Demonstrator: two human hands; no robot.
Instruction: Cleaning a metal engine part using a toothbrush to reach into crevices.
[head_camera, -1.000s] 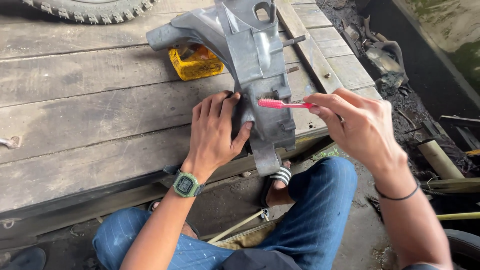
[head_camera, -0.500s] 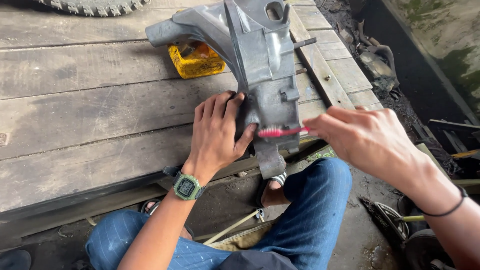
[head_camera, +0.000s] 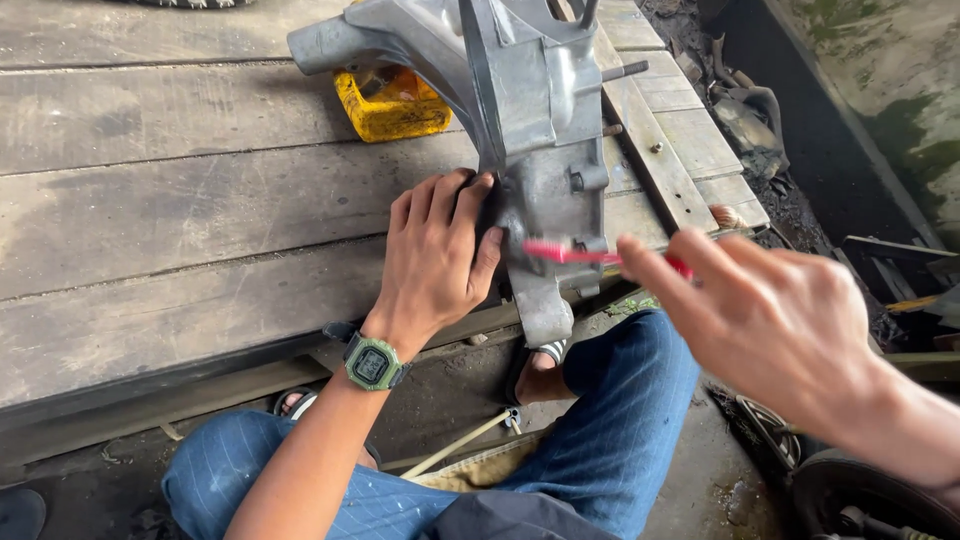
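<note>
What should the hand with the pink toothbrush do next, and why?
Probably stroke the toothbrush along the grey metal engine part. Its bristle end already lies against the lower face of the part, the right hand holds the handle, and the left hand presses on the part on the wooden table.

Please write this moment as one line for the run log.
left hand: steadies metal casing | right hand: holds pink toothbrush at casing | bench: yellow tub
</note>
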